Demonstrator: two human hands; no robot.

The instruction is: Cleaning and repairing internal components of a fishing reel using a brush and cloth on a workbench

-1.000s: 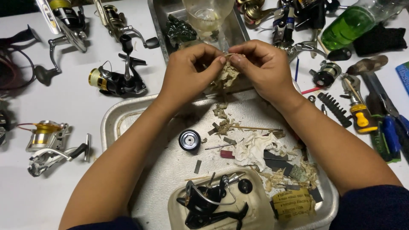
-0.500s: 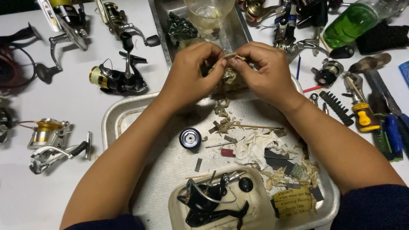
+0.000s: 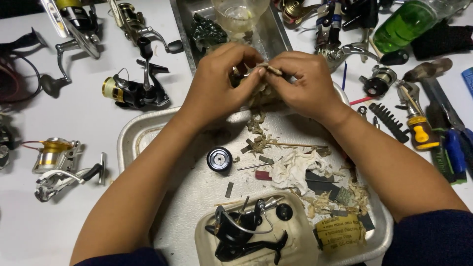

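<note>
My left hand (image 3: 219, 81) and my right hand (image 3: 301, 83) meet above the far edge of a metal tray (image 3: 129, 138). Together they pinch a small wad of dirty tan paper (image 3: 261, 81), wrapped around something I cannot make out. Torn scraps of the same paper (image 3: 256, 133) lie on the tray under the hands. A black round cap (image 3: 219, 159) rests on the tray nearer me. A black fishing reel (image 3: 244, 229) lies in a shallow white tub (image 3: 207, 246) at the tray's near edge.
Several fishing reels lie on the white table to the left, among them a black and gold one (image 3: 133, 91) and a silver and gold one (image 3: 56, 162). Screwdrivers (image 3: 419, 128), a green bottle (image 3: 406, 22) and more tools crowd the right. A second metal tray (image 3: 185, 29) with a clear cup (image 3: 239, 15) is behind.
Both hands have stayed over the tray's far edge, fingers working the paper wad; the hands shifted slightly closer together. Nothing else moved.
</note>
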